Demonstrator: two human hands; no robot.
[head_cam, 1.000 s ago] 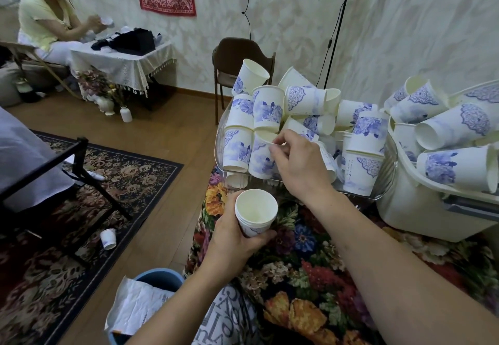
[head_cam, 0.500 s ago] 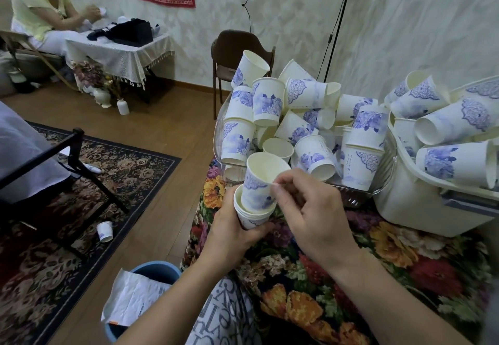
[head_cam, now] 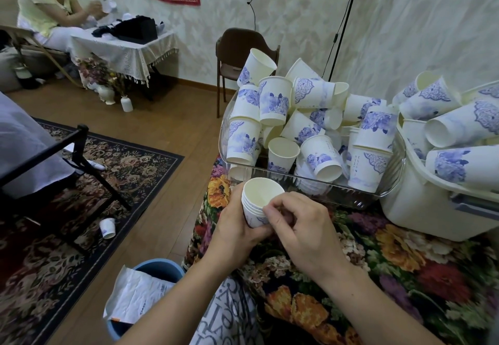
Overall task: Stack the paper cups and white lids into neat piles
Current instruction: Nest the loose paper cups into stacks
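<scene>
My left hand [head_cam: 232, 234] grips nested cup stack [head_cam: 256, 201] at tabletop's left edge; right hand [head_cam: 302, 226] pinches its rim, hiding stack's lower half.

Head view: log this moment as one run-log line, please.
left hand: grips nested cup stack | right hand: fingers at stack's rim | clear tray: heap of loose cups | floor: one stray cup

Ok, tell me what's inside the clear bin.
The clear bin holds a jumble of blue-flowered paper cups, some nested, some tipped, heaped above its rim. Whatever lies at the bottom beneath the heap, lids included, is covered.
</scene>
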